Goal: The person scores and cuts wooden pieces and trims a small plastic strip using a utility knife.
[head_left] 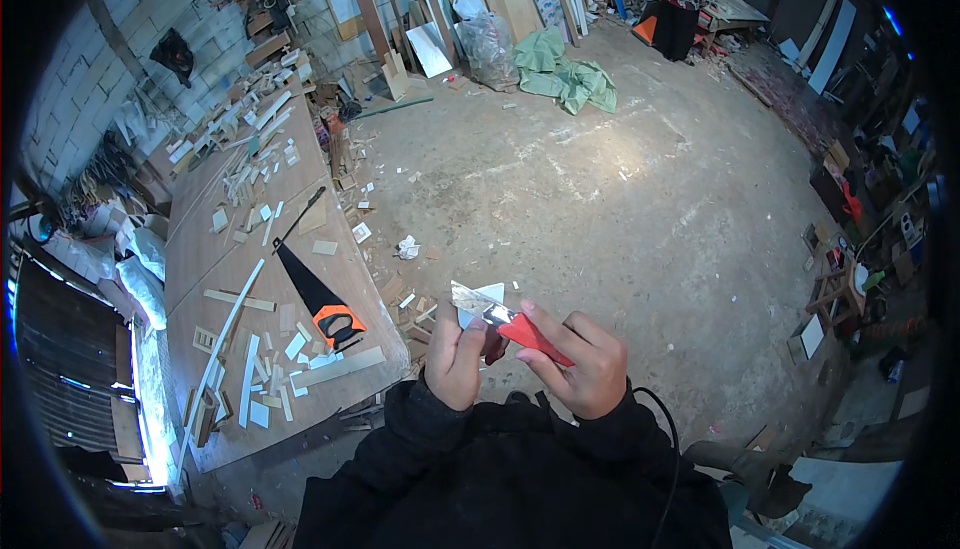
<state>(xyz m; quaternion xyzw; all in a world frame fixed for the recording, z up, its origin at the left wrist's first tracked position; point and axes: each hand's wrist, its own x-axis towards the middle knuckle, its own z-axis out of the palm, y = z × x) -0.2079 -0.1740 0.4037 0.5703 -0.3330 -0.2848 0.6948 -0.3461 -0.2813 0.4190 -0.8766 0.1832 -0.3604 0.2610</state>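
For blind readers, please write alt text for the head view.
A right hand grips a red-handled tool, its metal end overlapping a white piece at the left hand. A black-and-orange saw and offcuts lie on a table at left.

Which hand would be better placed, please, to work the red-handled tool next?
Probably the right hand: it already grips the handle of the red-handled tool, while the left hand appears occupied holding the white piece beside the tool's metal end.
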